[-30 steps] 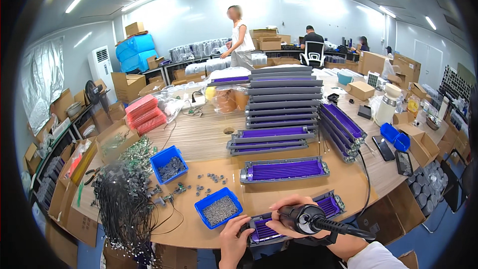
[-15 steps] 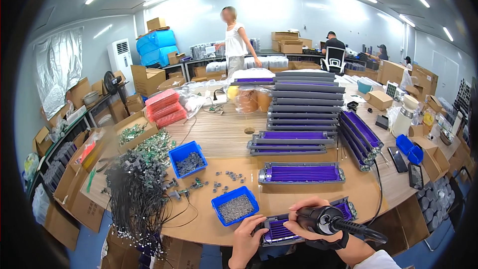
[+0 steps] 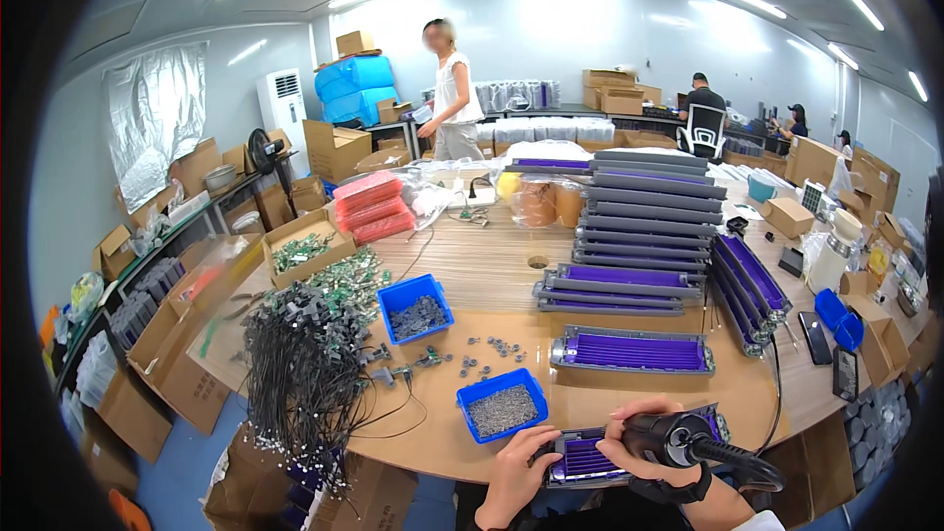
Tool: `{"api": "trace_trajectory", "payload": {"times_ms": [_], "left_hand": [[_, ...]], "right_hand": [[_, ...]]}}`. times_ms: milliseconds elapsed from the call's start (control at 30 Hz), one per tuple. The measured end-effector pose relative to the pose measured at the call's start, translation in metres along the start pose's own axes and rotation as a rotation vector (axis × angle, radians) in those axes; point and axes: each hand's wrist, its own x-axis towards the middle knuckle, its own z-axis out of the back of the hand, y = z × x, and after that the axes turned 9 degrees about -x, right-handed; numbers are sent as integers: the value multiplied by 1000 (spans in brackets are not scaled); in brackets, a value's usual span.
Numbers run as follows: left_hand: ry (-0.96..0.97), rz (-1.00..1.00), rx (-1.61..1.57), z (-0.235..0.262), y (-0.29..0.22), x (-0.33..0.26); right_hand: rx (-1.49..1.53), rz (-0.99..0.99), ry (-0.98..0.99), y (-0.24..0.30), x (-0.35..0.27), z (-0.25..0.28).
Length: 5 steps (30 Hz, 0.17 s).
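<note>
Near the front edge of the table, a long purple-and-grey slotted housing (image 3: 580,459) lies on the cardboard. My left hand (image 3: 515,472) grips its left end, thumb and fingers around the edge. A black corded power screwdriver (image 3: 653,439) is wrapped in my right hand (image 3: 619,451), over the right half of the housing; its tip is hidden. Just beyond my left hand stands a blue bin (image 3: 492,386) of small metal screws. A similar housing (image 3: 634,354) lies farther out, parallel to the one in my hand.
Small grey parts (image 3: 501,345) lie scattered beside another blue bin (image 3: 408,292). A tangle of black wires (image 3: 290,374) and green circuit boards (image 3: 344,275) fills the left side. Stacked housings (image 3: 644,221) stand at the back right. A person (image 3: 455,98) is beyond the table.
My view has turned left, shifting the scene to the right. Both hands keep their grips on the housing and screwdriver. The person in the background has moved left.
</note>
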Motion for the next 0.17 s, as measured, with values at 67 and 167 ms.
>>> {"api": "trace_trajectory", "payload": {"times_ms": [67,167], "left_hand": [[5,11,-11,0,-1,0],[6,40,-22,4,-3,0]], "right_hand": [[14,-22,17,-1,-1,1],[26,-41,31,-1,0,0]]}}
